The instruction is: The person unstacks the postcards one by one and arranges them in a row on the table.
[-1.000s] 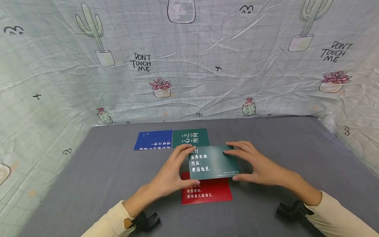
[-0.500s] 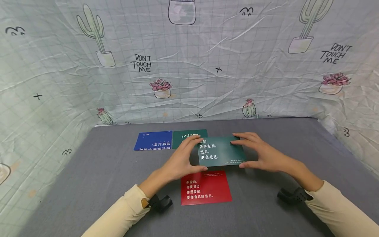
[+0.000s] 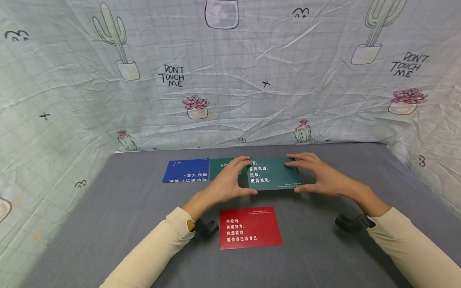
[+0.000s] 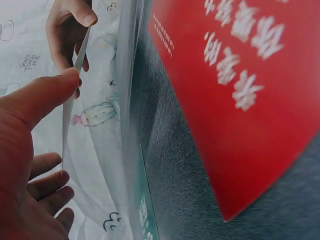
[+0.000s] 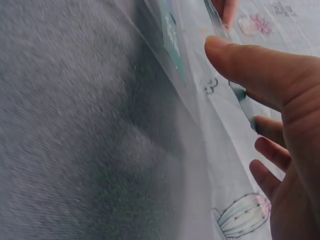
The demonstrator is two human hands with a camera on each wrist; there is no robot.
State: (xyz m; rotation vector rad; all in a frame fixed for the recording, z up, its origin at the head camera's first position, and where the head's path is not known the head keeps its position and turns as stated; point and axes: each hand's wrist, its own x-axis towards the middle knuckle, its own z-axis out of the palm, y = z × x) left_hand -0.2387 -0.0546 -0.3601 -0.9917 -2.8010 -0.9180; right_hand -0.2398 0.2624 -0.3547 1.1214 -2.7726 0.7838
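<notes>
Between both hands a dark green card with white writing (image 3: pixel 275 174) is held up over the grey tabletop. My left hand (image 3: pixel 227 181) grips its left end, thumb at the near edge and fingers at the far edge. The right end is gripped likewise by my right hand (image 3: pixel 322 176). In the left wrist view the card (image 4: pixel 67 117) appears edge-on, above the table. Partly hidden behind the left hand lies a second green card (image 3: pixel 217 168). A red card (image 3: pixel 250 228) lies flat nearer to me, below the hands.
A blue card (image 3: pixel 186 171) lies at the back left, its right edge against the second green card. Behind the grey tabletop (image 3: pixel 119 228) hangs a wrinkled cloth (image 3: pixel 234 104) printed with cacti, which also runs along both sides.
Both hands have carried the green card away from me and slightly right, off the red card. The red card now shows whole, and the left hand covers more of the second green card.
</notes>
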